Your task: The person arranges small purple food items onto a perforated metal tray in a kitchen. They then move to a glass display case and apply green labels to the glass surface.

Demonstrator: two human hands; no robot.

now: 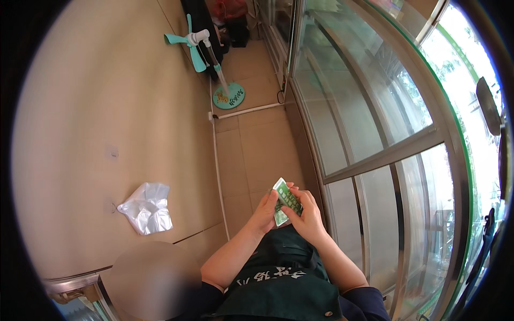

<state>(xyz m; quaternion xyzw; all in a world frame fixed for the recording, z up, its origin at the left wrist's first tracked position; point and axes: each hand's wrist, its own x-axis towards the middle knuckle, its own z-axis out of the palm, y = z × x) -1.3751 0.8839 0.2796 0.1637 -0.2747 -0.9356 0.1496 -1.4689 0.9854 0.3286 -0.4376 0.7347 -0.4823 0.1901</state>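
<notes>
Both of my hands meet in front of my dark green apron [281, 297], around a small flat green packet [290, 200] that bears white writing. My left hand [263, 212] pinches its left edge, thumb on top. From the right, my right hand [307, 212] lays its thumb on the packet's face, with the fingers along the far side. A second green-and-white piece [280, 218] shows below it, between the hands; whether it is part of the same packet I cannot tell. The packet's underside is hidden.
A pedestal fan with bare turquoise blades [196, 56] stands ahead on the tiled floor [265, 148]. On the left wall hangs a bundle of clear plastic bags [150, 210]. A glass display cabinet [361, 100] runs along my right. A white pipe [251, 110] crosses the floor.
</notes>
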